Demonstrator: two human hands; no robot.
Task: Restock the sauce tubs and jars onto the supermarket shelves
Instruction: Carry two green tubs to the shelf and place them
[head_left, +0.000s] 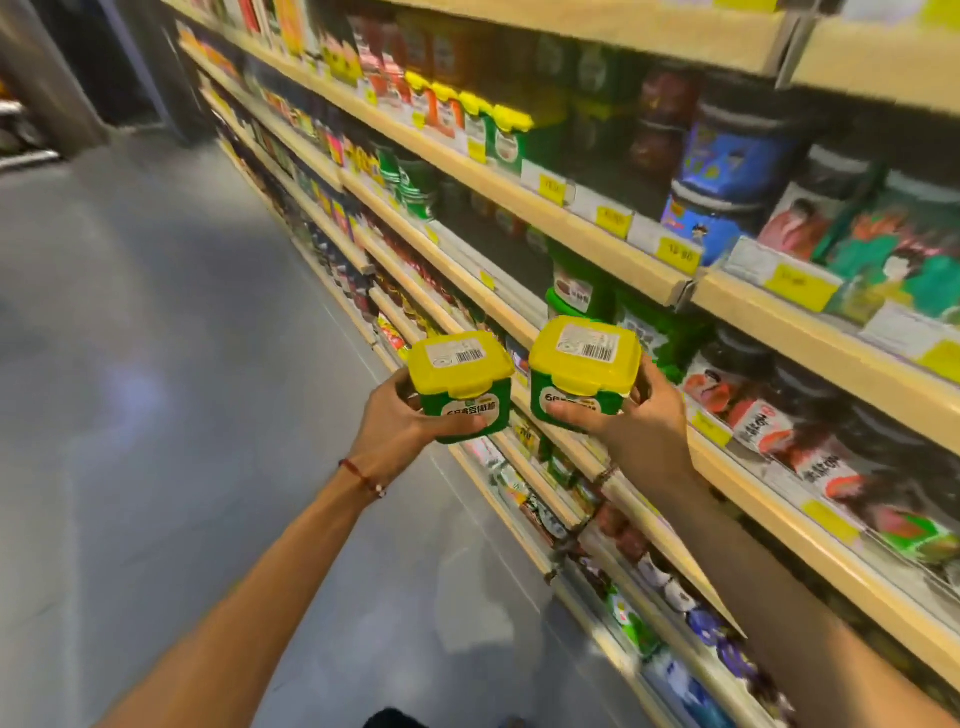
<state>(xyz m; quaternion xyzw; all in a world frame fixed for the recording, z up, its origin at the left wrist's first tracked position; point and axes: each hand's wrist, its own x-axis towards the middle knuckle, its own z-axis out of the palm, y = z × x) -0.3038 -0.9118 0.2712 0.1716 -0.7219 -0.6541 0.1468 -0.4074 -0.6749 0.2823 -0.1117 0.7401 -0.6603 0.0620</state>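
Shelving of pale wood-edged boards packed with jars and tubs runs from 12 to 4 o'clock. At centre, the left hand cups a square green plastic sauce tub with a yellow lid, fingers curled round its base. Just beside it at 3 o'clock, the right hand grips a matching green yellow-lidded tub likewise. Both tubs are upright, off the shelves.

Shot from 1 wide-angle head-worn camera, facing forward and down along the shelves close at right, floor at left.
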